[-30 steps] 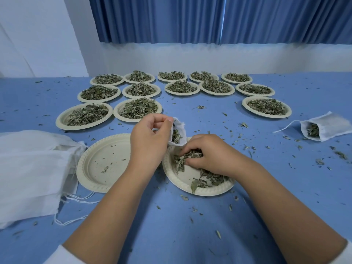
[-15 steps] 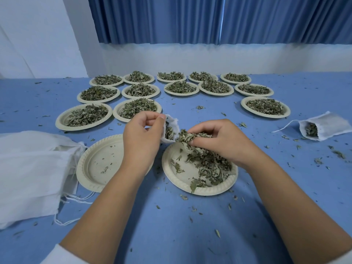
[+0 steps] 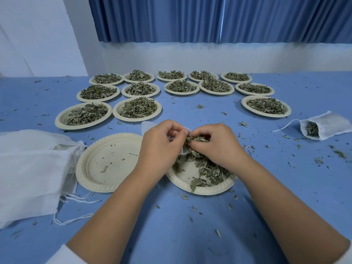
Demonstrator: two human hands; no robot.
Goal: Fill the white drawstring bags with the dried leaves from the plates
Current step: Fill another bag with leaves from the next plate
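Above plate on desk: left grip pinches small white bag mouth; right grip pinches dried leaves at it.

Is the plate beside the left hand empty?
Nearly empty: the plate shows bare surface with only a few leaf scraps.

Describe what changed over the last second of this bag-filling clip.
The right hand rose from the near plate with a pinch of dried leaves and carried it left to the mouth of the small white drawstring bag. The left hand kept its grip on that bag. The emptied plate, full plates and filled bag stayed put.
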